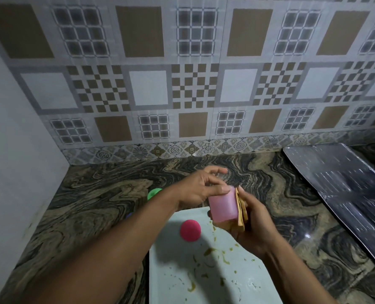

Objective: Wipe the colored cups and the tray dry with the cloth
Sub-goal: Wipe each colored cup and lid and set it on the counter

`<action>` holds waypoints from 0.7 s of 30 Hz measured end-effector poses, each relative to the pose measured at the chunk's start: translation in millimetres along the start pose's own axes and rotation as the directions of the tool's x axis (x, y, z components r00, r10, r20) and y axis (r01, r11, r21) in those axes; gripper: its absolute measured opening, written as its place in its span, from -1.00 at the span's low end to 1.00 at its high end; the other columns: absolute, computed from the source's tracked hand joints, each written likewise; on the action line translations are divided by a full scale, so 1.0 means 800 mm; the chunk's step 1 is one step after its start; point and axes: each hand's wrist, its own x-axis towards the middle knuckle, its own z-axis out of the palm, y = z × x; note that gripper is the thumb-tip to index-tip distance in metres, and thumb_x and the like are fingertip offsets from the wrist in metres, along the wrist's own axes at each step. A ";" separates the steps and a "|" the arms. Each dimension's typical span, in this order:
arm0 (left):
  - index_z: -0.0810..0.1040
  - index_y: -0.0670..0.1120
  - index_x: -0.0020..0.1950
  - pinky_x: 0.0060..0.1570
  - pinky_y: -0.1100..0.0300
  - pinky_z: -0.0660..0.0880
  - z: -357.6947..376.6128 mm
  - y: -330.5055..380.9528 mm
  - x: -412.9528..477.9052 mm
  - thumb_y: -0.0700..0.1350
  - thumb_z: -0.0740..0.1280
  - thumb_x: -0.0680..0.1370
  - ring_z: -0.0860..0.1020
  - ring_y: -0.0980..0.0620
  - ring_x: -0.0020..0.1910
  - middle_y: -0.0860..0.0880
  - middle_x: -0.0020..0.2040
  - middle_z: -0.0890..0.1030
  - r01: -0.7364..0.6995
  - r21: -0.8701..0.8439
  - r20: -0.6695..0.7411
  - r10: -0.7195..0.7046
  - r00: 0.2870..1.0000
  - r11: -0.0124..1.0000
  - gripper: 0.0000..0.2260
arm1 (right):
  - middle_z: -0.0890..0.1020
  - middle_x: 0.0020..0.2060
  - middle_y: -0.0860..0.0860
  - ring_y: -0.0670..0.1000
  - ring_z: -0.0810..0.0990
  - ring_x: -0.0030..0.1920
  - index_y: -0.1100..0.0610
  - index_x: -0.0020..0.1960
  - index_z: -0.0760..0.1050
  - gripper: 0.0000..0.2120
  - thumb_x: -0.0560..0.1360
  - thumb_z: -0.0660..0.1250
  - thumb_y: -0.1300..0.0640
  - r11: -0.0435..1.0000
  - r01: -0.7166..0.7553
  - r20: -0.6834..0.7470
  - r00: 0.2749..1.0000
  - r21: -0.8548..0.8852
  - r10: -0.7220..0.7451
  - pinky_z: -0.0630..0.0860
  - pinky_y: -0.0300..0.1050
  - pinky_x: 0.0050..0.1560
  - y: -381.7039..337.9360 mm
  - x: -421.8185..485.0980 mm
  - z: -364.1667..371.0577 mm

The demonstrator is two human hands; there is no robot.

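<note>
At mid-frame my left hand [204, 189] curls round the pink cup [223, 208], held above the tray [177, 273]. My right hand [256, 229] pinches the folded cloth [241, 212] against its side. I should turn the cup slowly, pressing the cloth all round.

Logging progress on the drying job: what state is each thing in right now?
pink cup: off the tray, gripped by the left hand, cloth against its side.
cloth: folded, held by the right hand.
red cup: on the tray, untouched.
green cup: on the counter, partly hidden behind the left arm.
tray: flat on the counter, flecked with yellowish bits.
</note>
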 end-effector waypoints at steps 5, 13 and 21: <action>0.68 -0.12 0.09 0.15 0.40 0.43 -0.007 -0.010 -0.015 -0.17 0.34 0.61 0.34 0.19 0.44 0.07 0.54 0.25 0.032 -0.120 0.046 -0.027 0.999 0.992 -0.86 | 0.57 0.08 0.41 0.35 0.62 -0.06 0.39 0.31 0.52 -0.33 0.60 0.11 -0.19 0.979 -0.195 0.074 0.979 0.055 0.191 0.61 0.08 -0.20 0.012 -0.004 0.003; 0.72 0.08 -0.09 0.25 0.18 0.46 0.002 0.006 -0.016 -0.09 0.37 0.60 0.38 0.19 0.43 0.07 0.51 0.32 -0.018 -0.099 0.002 0.018 1.000 0.995 -0.85 | 0.60 -0.06 0.39 0.33 0.64 -0.17 0.32 0.20 0.59 -0.32 0.60 0.06 -0.26 0.996 -0.081 0.016 0.997 0.033 0.081 0.60 0.05 -0.19 0.005 0.002 0.018; 0.72 0.10 -0.06 0.38 0.03 0.39 0.004 0.016 -0.023 0.09 0.42 0.48 0.35 0.16 0.46 0.05 0.49 0.34 -0.022 -0.087 -0.013 0.021 1.000 0.996 -0.87 | 0.61 -0.17 0.36 0.26 0.64 -0.30 0.34 0.09 0.62 -0.28 0.57 0.06 -0.30 0.995 -0.098 0.050 0.994 -0.022 0.099 0.55 -0.06 -0.42 -0.001 -0.003 0.015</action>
